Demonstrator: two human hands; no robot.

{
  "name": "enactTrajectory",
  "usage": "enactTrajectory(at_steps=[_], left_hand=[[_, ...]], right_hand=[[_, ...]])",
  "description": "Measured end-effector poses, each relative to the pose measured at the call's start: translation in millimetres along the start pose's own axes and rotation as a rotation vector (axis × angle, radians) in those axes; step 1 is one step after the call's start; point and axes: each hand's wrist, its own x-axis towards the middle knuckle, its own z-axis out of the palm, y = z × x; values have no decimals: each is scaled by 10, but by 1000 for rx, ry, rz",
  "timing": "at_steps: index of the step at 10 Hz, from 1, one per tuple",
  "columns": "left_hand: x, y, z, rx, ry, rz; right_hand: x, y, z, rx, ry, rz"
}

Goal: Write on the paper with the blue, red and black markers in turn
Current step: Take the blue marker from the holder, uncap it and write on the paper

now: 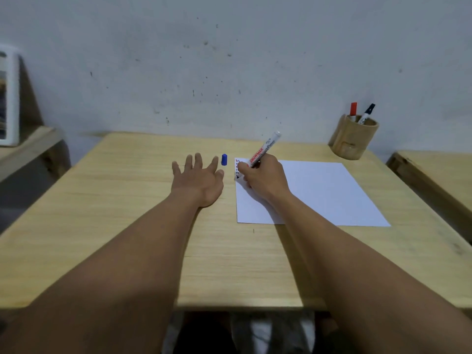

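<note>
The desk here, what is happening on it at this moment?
A person is writing on the paper with a marker held in the right hand, tip at the sheet's far left corner, where small marks already show. The left hand lies flat and open on the table. A blue cap stands beside it. The red marker and black marker wait in the wooden cup.

The marker (263, 151) barrel reads "SNOWMAN" in red; its smaller print seems too blurred to read
</note>
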Motion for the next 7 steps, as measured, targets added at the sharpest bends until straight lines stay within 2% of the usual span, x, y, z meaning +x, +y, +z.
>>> enactTrajectory(at_steps=[6, 7], left_hand=[[2, -11, 4, -33, -15, -6], [6, -1, -3, -103, 73, -19]], right_hand=[[12, -8, -4, 20, -21, 34], [26, 5, -21, 85, 18, 63]])
